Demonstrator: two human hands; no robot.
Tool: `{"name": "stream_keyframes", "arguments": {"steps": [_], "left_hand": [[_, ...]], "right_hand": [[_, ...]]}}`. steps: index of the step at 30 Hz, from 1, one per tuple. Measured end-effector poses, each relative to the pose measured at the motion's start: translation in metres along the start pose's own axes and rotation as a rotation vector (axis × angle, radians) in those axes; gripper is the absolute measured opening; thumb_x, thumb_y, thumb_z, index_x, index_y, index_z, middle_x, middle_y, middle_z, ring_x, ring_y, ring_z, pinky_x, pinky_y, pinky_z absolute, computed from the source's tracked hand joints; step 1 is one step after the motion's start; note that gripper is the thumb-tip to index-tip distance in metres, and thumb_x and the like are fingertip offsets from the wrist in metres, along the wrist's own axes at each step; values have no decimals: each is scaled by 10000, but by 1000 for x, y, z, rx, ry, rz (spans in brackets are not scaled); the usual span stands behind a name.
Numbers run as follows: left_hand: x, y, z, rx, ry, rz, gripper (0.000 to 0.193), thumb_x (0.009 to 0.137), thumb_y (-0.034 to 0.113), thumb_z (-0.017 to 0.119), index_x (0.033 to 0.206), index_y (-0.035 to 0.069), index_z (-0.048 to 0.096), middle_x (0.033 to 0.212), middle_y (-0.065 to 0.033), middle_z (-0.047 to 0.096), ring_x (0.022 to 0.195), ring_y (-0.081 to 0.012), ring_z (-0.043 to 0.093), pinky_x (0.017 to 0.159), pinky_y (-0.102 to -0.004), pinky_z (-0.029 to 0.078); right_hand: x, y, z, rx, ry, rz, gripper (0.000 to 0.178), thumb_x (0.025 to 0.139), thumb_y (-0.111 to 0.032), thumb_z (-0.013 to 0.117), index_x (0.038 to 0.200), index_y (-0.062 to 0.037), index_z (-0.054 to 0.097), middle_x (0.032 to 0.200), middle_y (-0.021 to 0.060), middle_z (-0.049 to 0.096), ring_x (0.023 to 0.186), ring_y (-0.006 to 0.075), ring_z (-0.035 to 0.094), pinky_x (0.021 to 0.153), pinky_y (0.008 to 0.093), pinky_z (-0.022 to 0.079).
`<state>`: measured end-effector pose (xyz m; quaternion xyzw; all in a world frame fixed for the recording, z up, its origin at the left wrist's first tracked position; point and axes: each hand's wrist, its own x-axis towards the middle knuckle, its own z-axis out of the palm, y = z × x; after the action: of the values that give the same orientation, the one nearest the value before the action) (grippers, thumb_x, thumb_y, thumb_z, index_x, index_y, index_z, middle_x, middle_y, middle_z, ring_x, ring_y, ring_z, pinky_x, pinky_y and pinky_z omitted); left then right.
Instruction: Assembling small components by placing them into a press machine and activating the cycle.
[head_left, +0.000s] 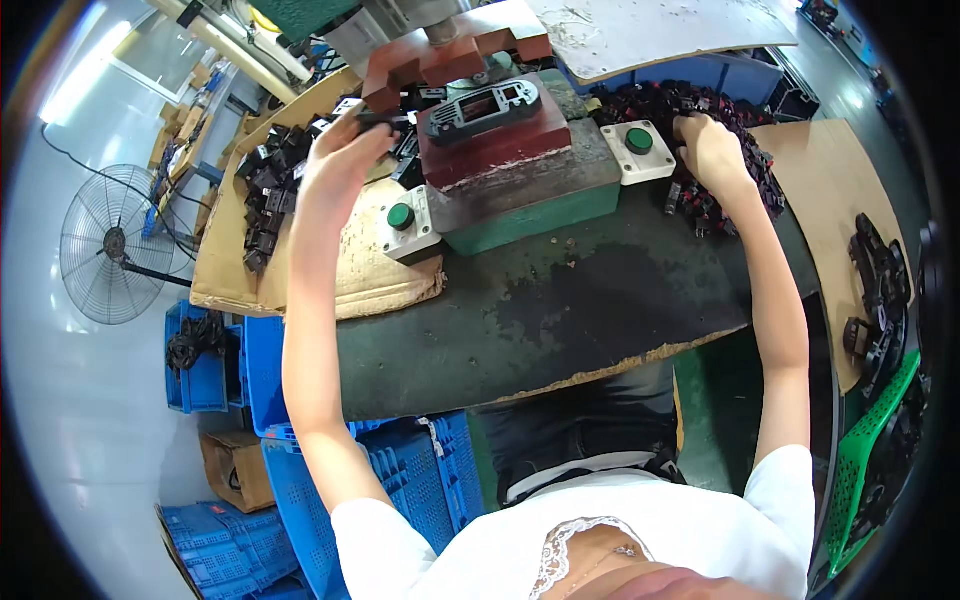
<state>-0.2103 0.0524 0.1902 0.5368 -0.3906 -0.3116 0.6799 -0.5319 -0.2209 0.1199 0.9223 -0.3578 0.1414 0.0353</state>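
Note:
My left hand (345, 155) is raised beside the press, at the near side of a cardboard box (235, 270) of black parts. Its thumb and fingers close around a small black part (376, 121), of which little shows. My right hand (712, 155) reaches into a heap of small black and red parts (765, 190); its fingers curl down and the fingertips are hidden. Between the hands, a long black and grey plastic panel (482, 110) lies on a dark red block (500, 155). Above it hangs the press's red-brown upper block (455, 60), apart from the panel.
Green push buttons on white boxes flank the press base: left button (400, 216), right button (639, 141). A dark worktable (450, 350) with a worn front edge lies before me. Blue crates (310, 490) stand lower left, a fan (115, 243) farther left, a green basket (860, 460) at right.

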Motion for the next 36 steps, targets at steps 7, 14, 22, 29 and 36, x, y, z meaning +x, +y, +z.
{"name": "stream_keyframes", "arguments": {"steps": [7,14,22,29,36], "left_hand": [[2,-4,52,356,28,169,389,741,17,723,1110,-13,605,846,-29,653,748,-72,582,690,-217,449],[14,-17,69,824,-66,387,382,717,195,769,1057,67,651,610,-16,556,509,-75,451,477,-248,363],[19,-28,65,627,-8,454,404,748,139,743,1113,27,609,942,-68,643,765,-129,564,668,-263,453],[19,-19,79,240,-63,284,424,798,120,707,1155,-29,532,1113,-99,614,1033,-152,565,916,-287,424],[26,-25,64,775,-138,498,396,794,149,710,1132,3,564,1068,-94,630,973,-182,603,863,-316,463]], "right_hand": [[0,-7,-1,70,-15,18,164,696,-62,649,848,-15,607,804,193,633,786,383,619,683,457,509],[-2,-22,-45,445,128,-123,195,674,-5,618,854,53,570,817,175,632,737,247,641,699,327,509],[31,-72,-58,955,56,-417,199,828,0,622,1026,20,617,930,26,645,858,69,580,825,248,483],[68,-105,-36,1214,-12,-484,269,847,-25,619,1114,-4,590,974,38,660,856,92,593,799,245,489],[83,-111,-33,1050,94,-599,200,823,-83,656,1008,-9,636,866,63,682,825,114,638,789,268,500]]}}
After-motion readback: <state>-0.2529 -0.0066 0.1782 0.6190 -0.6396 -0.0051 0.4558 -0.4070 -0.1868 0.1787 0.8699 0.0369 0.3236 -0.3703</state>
